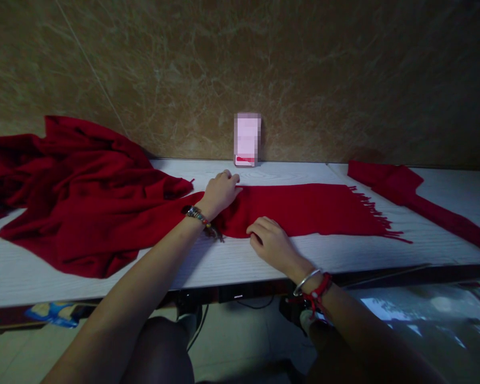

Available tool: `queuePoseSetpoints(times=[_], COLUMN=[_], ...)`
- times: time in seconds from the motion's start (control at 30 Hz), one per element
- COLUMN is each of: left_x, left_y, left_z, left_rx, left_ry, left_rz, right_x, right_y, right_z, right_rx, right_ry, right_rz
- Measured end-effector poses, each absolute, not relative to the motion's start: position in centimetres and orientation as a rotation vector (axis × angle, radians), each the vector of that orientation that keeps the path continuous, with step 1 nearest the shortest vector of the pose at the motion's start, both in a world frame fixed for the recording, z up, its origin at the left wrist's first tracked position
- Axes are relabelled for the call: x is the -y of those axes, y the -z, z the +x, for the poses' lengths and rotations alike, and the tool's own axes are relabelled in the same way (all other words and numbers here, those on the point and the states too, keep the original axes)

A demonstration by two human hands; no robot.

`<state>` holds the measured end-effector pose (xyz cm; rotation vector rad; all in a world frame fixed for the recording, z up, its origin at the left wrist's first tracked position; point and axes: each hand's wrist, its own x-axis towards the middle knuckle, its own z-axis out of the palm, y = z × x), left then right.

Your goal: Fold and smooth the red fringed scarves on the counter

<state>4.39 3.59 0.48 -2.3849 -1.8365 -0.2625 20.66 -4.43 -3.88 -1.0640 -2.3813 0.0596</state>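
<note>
A red scarf (304,208) lies lengthwise along the white wood-grain table, its right stretch flat and its fringed end pointing right. Its left part runs into a loose, crumpled heap of red cloth (84,213). My left hand (221,193) is at the far edge of the scarf, fingers bent over it where flat cloth meets wrinkled cloth. At the near edge, my right hand (270,242) has its fingers curled and its thumb close to them, pinching the cloth. The fingertips of both hands are partly hidden.
A phone (247,138), its screen blurred out, leans on the brown marbled wall (304,80) behind the table (224,272). Another narrow red cloth (400,184) lies at the right. Below the table's front edge are a blue packet (54,313) and a glossy surface (424,314).
</note>
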Motion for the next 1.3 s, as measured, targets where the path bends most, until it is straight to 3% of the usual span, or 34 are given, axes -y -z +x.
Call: queuePoseSetpoints(times=[0.13, 0.3, 0.6, 0.93, 1.17, 1.3], left_x=[-3.7, -3.5, -4.2, -3.9, 1.0, 2.5], left_y=[0.1, -0.3, 0.1, 0.1, 0.4, 1.1], left_z=[4.1, 4.4, 4.9, 4.6, 2.9, 3.1], left_rx=[1.774, 1.754, 1.276, 1.282, 1.169, 1.087], left_ry=[0.104, 0.194, 0.084, 0.036, 0.357, 0.265], left_rz=[-2.476, -2.428, -3.035, -2.945, -2.838, -2.811], right_x=[4.4, 4.4, 4.2, 3.7, 3.7, 3.7], right_y=[3.9, 3.8, 4.1, 4.3, 4.2, 4.2], right_z=[20.6, 20.7, 20.7, 21.2, 21.4, 21.5], right_rx=[2.396, 2.390, 2.268, 2.204, 2.006, 1.932], right_ry=[-0.053, -0.045, -0.073, -0.125, -0.272, -0.305], right_rz=[-1.080, -1.098, -1.222, -1.180, -1.157, -1.155])
